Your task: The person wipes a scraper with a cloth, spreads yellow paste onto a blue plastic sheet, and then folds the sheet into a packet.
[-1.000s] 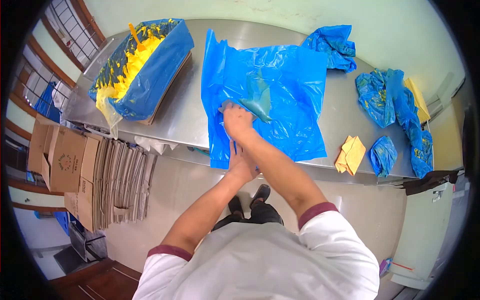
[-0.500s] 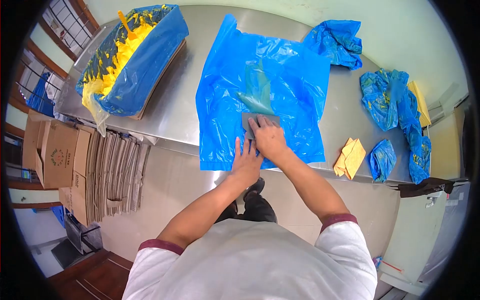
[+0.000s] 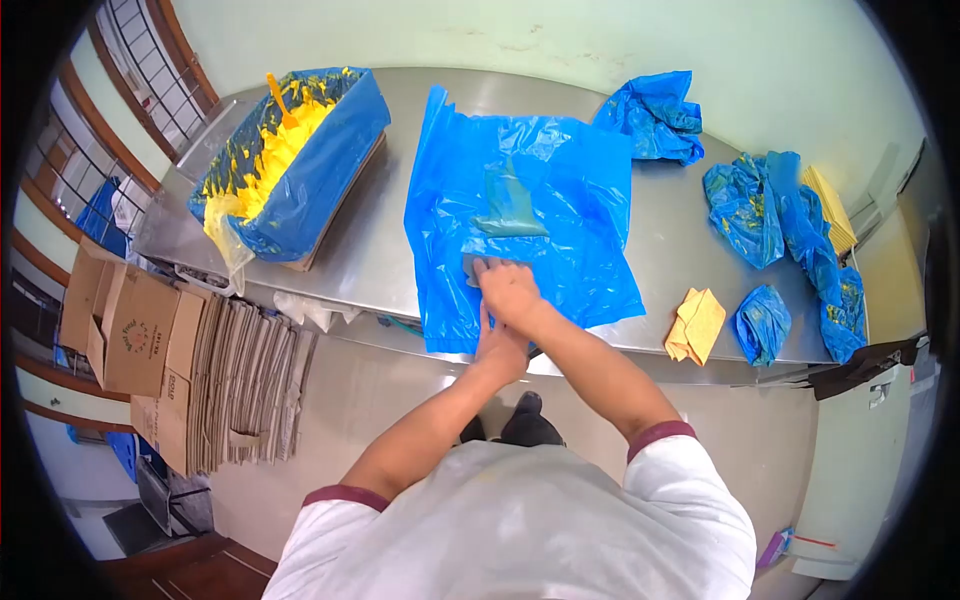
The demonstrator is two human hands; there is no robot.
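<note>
A large blue plastic bag [image 3: 570, 265] lies flattened on the metal table, its front edge hanging at the table's near edge. Greenish paste [image 3: 508, 205] shows in a patch near its middle. My right hand [image 3: 508, 290] is closed on a flat grey scraper [image 3: 468, 266], which rests against the bag on the near side of the patch. Just below, my left hand [image 3: 500, 355] lies at the bag's front edge, one finger stretched out over the plastic. The right hand and wrist hide its other fingers.
A blue-lined box [image 3: 320, 170] of yellow paste [image 3: 275, 165], holding an orange-yellow utensil [image 3: 281, 98], stands left. To the right are crumpled blue bags [image 3: 745, 210] and a folded yellow cloth-like piece [image 3: 695, 325]. Flattened cardboard [image 3: 245, 385] stands on the floor at left.
My right hand has drawn the scraper toward me and slightly left, away from the paste patch. My left hand has shifted nearer the bag's front edge. The view has tilted.
</note>
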